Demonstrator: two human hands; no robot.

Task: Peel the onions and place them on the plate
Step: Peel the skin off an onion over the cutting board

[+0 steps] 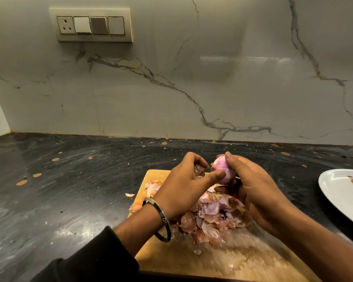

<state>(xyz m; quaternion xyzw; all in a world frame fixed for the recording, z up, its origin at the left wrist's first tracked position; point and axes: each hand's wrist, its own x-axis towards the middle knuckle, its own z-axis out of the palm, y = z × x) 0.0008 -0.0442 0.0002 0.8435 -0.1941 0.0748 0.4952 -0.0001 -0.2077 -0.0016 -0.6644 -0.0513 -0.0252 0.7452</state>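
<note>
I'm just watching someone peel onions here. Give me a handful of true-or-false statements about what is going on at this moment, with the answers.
1. The right hand grips the onion. True.
2. The onion is resting on the plate. False: it is held up above the cutting board; the plate sits off to the right.
3. Loose onion skins lie piled on the cutting board. True.
4. The left hand lies flat on the countertop. False: its thumb touches the onion and its fingers pinch a piece of skin.
5. A bangle is on the right wrist. False: it is on the left wrist.
</note>
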